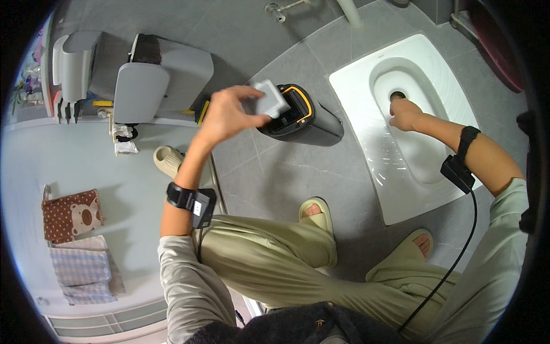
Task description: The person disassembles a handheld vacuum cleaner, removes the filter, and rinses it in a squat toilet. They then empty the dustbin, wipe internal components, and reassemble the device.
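Observation:
My left hand (232, 109) holds a grey-white plastic piece (271, 99), slightly blurred, between thumb and fingers. The piece is tilted over the opening of a slim black bin (316, 127) with a yellow-orange inner rim. A white ceramic squat toilet (356, 101) is set in the floor at the right. My right hand (404, 114) hangs above its bowl with the fingers curled, near the dark drain hole (397, 95). Whether it holds anything cannot be told, since the fingertips are partly hidden. Both wrists wear black straps with cabled boxes.
Grey wall bins (142, 92) and a squeegee (203, 112) are at the upper left. A beige slipper (167, 160) lies near the wall, where towels (73, 215) hang. A metal valve (277, 13) and a white pipe (350, 13) are at the top, a dark red basin (494, 47) upper right.

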Available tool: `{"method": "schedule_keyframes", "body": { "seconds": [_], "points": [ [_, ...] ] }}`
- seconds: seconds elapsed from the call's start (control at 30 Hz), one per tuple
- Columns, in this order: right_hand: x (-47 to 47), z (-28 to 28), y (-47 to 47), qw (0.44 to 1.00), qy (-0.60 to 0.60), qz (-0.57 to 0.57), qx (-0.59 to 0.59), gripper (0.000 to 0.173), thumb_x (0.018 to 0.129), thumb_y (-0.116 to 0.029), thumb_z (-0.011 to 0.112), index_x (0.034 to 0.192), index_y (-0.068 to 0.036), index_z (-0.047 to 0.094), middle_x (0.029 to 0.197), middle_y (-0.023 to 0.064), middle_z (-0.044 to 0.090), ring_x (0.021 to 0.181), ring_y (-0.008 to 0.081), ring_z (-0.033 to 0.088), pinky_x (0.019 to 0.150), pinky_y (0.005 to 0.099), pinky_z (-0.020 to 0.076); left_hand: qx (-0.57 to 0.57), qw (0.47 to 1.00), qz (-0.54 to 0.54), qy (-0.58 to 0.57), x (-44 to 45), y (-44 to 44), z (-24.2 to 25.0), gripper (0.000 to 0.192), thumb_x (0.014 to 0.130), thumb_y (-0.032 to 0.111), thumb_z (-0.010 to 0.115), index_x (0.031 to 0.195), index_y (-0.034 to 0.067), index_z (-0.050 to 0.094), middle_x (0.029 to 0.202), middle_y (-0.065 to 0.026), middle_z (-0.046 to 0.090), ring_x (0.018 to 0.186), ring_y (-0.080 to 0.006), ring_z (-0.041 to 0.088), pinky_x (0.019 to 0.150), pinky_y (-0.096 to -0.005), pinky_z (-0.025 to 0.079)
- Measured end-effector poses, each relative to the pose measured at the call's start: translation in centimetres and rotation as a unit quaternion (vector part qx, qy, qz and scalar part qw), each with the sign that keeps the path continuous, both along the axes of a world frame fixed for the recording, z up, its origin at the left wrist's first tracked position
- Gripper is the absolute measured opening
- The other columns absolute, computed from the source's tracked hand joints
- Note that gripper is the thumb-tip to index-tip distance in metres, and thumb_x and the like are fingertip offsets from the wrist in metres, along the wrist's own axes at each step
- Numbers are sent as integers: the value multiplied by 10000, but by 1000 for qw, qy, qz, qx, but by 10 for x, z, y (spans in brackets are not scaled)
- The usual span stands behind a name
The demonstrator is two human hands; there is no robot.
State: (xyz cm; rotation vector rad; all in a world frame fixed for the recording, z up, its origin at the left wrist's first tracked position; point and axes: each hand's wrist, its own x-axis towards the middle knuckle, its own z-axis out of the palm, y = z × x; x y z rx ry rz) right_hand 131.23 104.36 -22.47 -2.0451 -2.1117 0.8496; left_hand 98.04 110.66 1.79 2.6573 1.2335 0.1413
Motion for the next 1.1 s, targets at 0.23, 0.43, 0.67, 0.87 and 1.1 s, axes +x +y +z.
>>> {"method": "schedule_keyframes", "body": {
  "seconds": [0.23, 0.43, 0.67, 0.87, 1.1],
  "points": [
    [2, -4, -2, 999, 33, -7, -4, 256, 712, -193, 717, 855, 15, 677, 901, 226, 653, 867, 347, 638, 770, 401, 507, -158, 972, 158, -76, -110, 42, 26, 591, 618, 142, 810, 1138, -6, 572, 1000, -98, 644, 914, -181, 606, 844, -310, 487],
    [-7, 14, 1, 987, 134, -92, 3, 203, 703, -159, 720, 833, -8, 684, 875, 199, 641, 823, 330, 623, 764, 387, 488, -188, 954, 231, 23, -174, -6, -172, 574, 562, 274, 842, 1005, 27, 575, 884, -91, 647, 783, -187, 613, 728, -328, 499],
    [-56, 74, -2, 955, 55, 46, 289, 321, 777, -71, 667, 1091, -7, 637, 998, 196, 645, 892, 311, 640, 782, 380, 503, -142, 945, 279, -94, -174, -41, -297, 545, 550, 250, 818, 963, 2, 564, 845, -152, 611, 811, -284, 599, 737, -369, 484],
    [-145, 163, 2, 911, 286, 69, 289, 259, 844, -163, 665, 1028, 14, 617, 944, 135, 653, 799, 229, 637, 720, 315, 503, -96, 966, 221, -90, -135, -56, -266, 918, 496, 324, 886, 1269, 35, 485, 1413, -242, 326, 1309, -375, 330, 1048, -434, 336],
    [-213, 161, 4, 944, 76, 142, 287, 640, 654, -344, 807, 1098, 65, 595, 956, 203, 639, 896, 337, 618, 802, 382, 486, -156, 831, 77, -529, -41, -32, -194, 1304, 378, 273, 940, 1421, 1, 207, 1437, -241, 290, 1329, -383, 322, 1081, -433, 316]
  ]
}}
